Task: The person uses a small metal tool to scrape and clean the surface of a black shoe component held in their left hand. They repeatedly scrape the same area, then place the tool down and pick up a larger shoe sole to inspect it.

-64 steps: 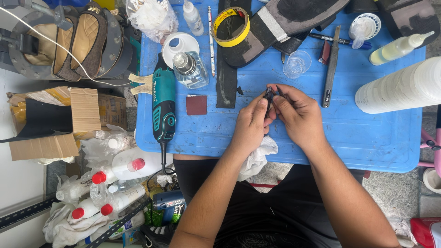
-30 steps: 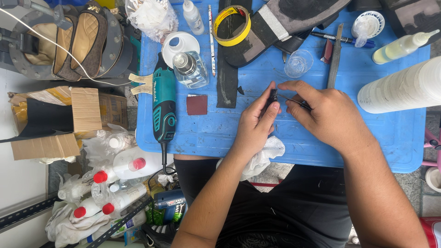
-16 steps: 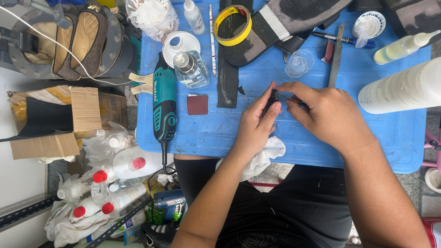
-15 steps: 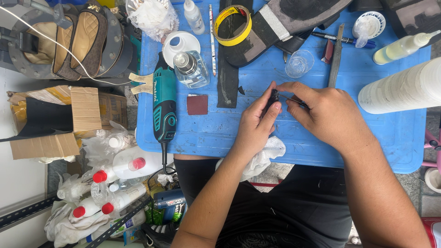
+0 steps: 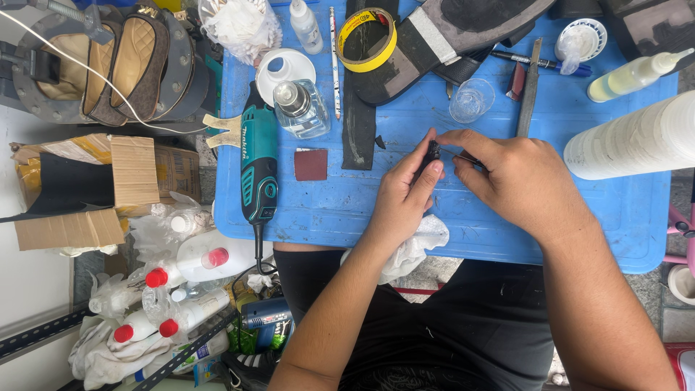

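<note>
Nearest the camera: both forearms come up from 6 o'clock over black trousers. A white rag [image 5: 409, 246] sits under the left wrist at the near edge of the blue table [image 5: 347, 210].

Left hand [image 5: 402, 195]: fingers closed, pinching a small black part [image 5: 432, 151] at centre frame. What the part is cannot be told, it is too small.
Right hand [image 5: 517, 177]: at 3 o'clock of the left hand, fingers curled, thumb and forefinger pinched on a thin metal pin or tool [image 5: 463, 156] whose tip meets the black part. The two hands touch at the fingertips.

At 9 o'clock of the hands: a dark red sanding square [image 5: 310, 164], then a teal rotary tool [image 5: 258, 166] lying lengthwise, cord off the near edge.
At 3 o'clock: a big white roll [image 5: 637, 137] lying on its side.
Beyond, 12 o'clock: a clear plastic cup [image 5: 471, 100], a metal file [image 5: 529, 87], a black strip [image 5: 357, 116], a glass bottle [image 5: 298, 108].
Far edge: a yellow tape roll [image 5: 367, 40] and a black shoe sole [image 5: 463, 32]; a squeeze bottle [image 5: 633, 74] at 1 o'clock.
Off the table, at 8 o'clock: red-capped bottles [image 5: 181, 271] in plastic bags on the floor.
</note>
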